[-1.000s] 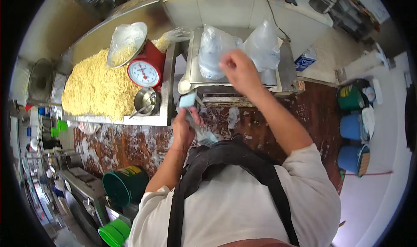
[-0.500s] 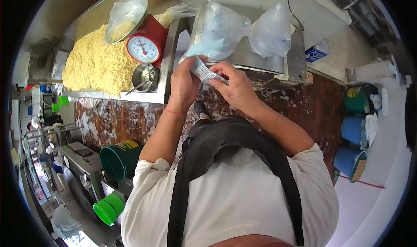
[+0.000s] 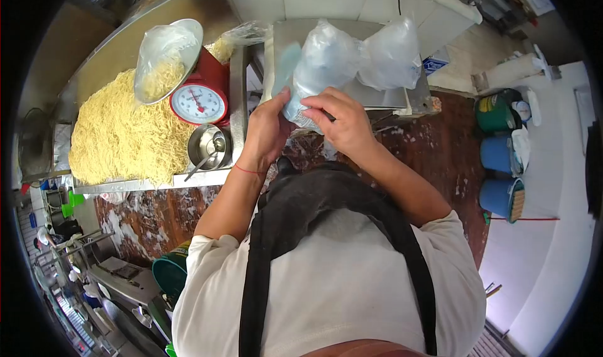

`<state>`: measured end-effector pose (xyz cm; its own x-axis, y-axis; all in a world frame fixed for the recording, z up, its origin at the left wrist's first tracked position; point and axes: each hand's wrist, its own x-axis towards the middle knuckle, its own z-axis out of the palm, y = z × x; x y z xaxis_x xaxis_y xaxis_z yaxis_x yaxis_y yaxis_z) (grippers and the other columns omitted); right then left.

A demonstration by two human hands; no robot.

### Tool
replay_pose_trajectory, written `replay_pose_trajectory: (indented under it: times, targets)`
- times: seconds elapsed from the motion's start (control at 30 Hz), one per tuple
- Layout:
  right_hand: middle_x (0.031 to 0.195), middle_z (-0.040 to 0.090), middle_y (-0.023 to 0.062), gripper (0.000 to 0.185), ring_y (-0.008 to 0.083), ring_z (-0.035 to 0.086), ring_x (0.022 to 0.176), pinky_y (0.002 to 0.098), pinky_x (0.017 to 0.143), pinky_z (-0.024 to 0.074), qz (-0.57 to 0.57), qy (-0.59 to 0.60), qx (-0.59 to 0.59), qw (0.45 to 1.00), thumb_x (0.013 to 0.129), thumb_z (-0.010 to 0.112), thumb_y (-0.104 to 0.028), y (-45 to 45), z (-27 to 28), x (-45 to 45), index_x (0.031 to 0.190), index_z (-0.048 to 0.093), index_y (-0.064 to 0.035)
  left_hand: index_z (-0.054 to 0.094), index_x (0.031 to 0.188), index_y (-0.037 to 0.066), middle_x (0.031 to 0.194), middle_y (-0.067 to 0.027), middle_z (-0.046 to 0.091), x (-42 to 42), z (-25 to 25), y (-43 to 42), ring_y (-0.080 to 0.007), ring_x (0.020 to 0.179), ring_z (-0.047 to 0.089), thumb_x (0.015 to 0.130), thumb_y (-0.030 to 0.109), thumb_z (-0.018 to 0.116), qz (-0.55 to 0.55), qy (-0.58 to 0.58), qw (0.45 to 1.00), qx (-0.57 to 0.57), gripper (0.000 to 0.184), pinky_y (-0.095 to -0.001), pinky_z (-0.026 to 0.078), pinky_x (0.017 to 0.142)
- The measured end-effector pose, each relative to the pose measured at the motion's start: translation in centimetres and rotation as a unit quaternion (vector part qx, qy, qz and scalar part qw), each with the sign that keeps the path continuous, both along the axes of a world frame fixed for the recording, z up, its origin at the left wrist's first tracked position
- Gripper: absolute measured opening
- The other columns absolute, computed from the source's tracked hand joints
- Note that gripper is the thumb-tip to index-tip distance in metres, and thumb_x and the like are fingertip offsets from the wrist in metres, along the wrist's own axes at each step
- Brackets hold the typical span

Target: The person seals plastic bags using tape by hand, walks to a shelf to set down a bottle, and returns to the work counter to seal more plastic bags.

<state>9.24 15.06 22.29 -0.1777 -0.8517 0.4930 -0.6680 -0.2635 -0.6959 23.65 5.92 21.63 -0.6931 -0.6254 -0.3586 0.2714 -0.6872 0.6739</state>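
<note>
A pale blue plastic packet (image 3: 304,119), with print that showed a moment ago, is held in front of me by both hands. My left hand (image 3: 269,129) is closed on its left edge, thumb up. On the right side my right hand (image 3: 344,119) pinches it with thumb and fingers; a small dark object I cannot identify pokes out by those fingers. Just beyond stand two stuffed clear plastic bags (image 3: 326,55) on a metal counter (image 3: 384,98). A pale blue translucent sheet (image 3: 287,66) rises behind the packet; whether they join is unclear.
Left, a heap of yellow noodles (image 3: 125,137) covers a metal-edged table, with a red dial scale (image 3: 207,87) bearing noodles in a bag. A steel bowl (image 3: 209,146) with a spoon stands beside it. Blue buckets (image 3: 496,197) line the right wall. The brown floor is wet.
My view has shifted, so the noodle table sits lower and further left. The packet has turned and its printed face shows less. Both hands keep hold of it.
</note>
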Motion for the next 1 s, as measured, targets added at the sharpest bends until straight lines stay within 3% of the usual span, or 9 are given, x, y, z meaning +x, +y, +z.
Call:
replay_pose_trajectory:
  times: [0.1, 0.2, 0.4, 0.5, 0.67, 0.77, 0.87, 0.93, 1.0]
  targets:
    - [0.081, 0.061, 0.0088, 0.018, 0.0248, 0.060, 0.072, 0.0344, 0.065, 0.0482, -0.010, 0.033, 0.000, 0.999, 0.080, 0.074, -0.007, -1.4, -0.2, 1.3, 0.097, 0.069, -0.0053, 0.055, 0.122, -0.004, 0.116, -0.0121, 0.062, 1.0, -1.1, -2.2, -0.0213, 0.103, 0.060, 0.101, 0.024, 0.046, -0.014, -0.015, 0.999, 0.028, 0.036, -0.0393, 0.048, 0.090]
    - [0.082, 0.061, 0.0082, 0.015, 0.0249, 0.060, 0.072, 0.0342, 0.065, 0.0481, -0.022, 0.060, -0.001, 0.998, 0.079, 0.074, -0.005, -2.4, -0.7, 2.2, 0.092, 0.068, -0.0043, 0.056, 0.115, -0.006, 0.107, -0.0128, 0.063, 1.9, -2.6, -4.2, -0.0216, 0.095, 0.063, 0.101, 0.024, 0.047, -0.047, -0.028, 0.998, 0.016, 0.034, -0.0390, 0.053, 0.078]
    - [0.085, 0.062, 0.0060, 0.012, 0.0273, 0.059, 0.084, 0.0391, 0.080, 0.0461, -0.022, 0.119, -0.020, 0.992, 0.076, 0.072, -0.005, -2.8, -1.0, 2.8, 0.086, 0.066, -0.0065, 0.056, 0.121, 0.000, 0.110, -0.0121, 0.064, 0.6, -3.5, -4.6, -0.0206, 0.096, 0.061, 0.102, 0.027, 0.045, -0.017, 0.017, 0.997, 0.073, 0.034, -0.0373, 0.047, 0.086]
    - [0.087, 0.061, 0.0053, 0.012, 0.0282, 0.059, 0.091, 0.0410, 0.088, 0.0436, 0.005, 0.099, -0.015, 0.995, 0.076, 0.072, -0.007, -2.7, -1.8, 2.4, 0.086, 0.065, -0.0080, 0.055, 0.121, -0.001, 0.113, -0.0135, 0.064, 0.7, -4.8, -5.0, -0.0225, 0.101, 0.061, 0.102, 0.031, 0.046, -0.096, 0.074, 0.992, 0.028, 0.038, -0.0382, 0.047, 0.090]
    - [0.097, 0.060, 0.0051, 0.011, 0.0292, 0.057, 0.098, 0.0422, 0.093, 0.0413, 0.066, 0.043, -0.014, 0.997, 0.078, 0.072, -0.011, -2.1, -2.1, 1.1, 0.086, 0.064, -0.0091, 0.058, 0.110, 0.003, 0.098, -0.0079, 0.062, -0.6, -4.4, -4.8, -0.0287, 0.109, 0.060, 0.102, 0.033, 0.047, -0.039, 0.157, 0.987, 0.006, 0.032, -0.0458, 0.042, 0.104]
    - [0.112, 0.059, 0.0051, 0.008, 0.0247, 0.056, 0.107, 0.0375, 0.096, 0.0405, 0.079, -0.120, 0.017, 0.989, 0.082, 0.071, -0.010, -0.6, -2.0, 0.2, 0.088, 0.064, -0.0090, 0.058, 0.099, 0.011, 0.090, -0.0030, 0.062, -0.7, -6.2, -6.0, -0.0266, 0.105, 0.060, 0.101, 0.031, 0.048, 0.009, 0.236, 0.972, 0.020, 0.022, -0.0497, 0.038, 0.108]
    - [0.112, 0.061, 0.0055, 0.009, 0.0165, 0.056, 0.107, 0.0320, 0.096, 0.0405, 0.073, -0.393, -0.005, 0.916, 0.088, 0.068, -0.009, -0.4, -2.6, -1.8, 0.095, 0.065, -0.0060, 0.055, 0.099, 0.008, 0.071, -0.0006, 0.049, -0.4, -6.1, -8.4, -0.0203, 0.072, 0.055, 0.101, 0.027, 0.050, 0.049, 0.266, 0.962, 0.023, 0.020, -0.0515, 0.043, 0.101]
    - [0.107, 0.063, 0.0050, 0.011, 0.0137, 0.057, 0.102, 0.0307, 0.095, 0.0411, 0.027, -0.564, 0.028, 0.825, 0.089, 0.067, -0.010, -0.4, -1.9, -4.2, 0.099, 0.065, -0.0037, 0.057, 0.096, 0.007, 0.064, 0.0033, 0.039, -0.5, -3.2, -9.4, -0.0124, 0.059, 0.044, 0.096, 0.021, 0.060, 0.057, 0.065, 0.985, -0.149, 0.015, -0.0396, 0.054, 0.076]
    - [0.098, 0.064, 0.0034, 0.018, 0.0110, 0.057, 0.092, 0.0278, 0.090, 0.0433, -0.041, -0.537, 0.051, 0.841, 0.089, 0.069, -0.013, -1.8, -2.9, -6.0, 0.102, 0.066, -0.0007, 0.063, 0.097, 0.003, 0.065, 0.0018, 0.047, -1.3, -1.2, -10.5, -0.0110, 0.056, 0.044, 0.091, 0.021, 0.066, 0.040, -0.099, 0.954, -0.279, 0.019, -0.0317, 0.051, 0.067]
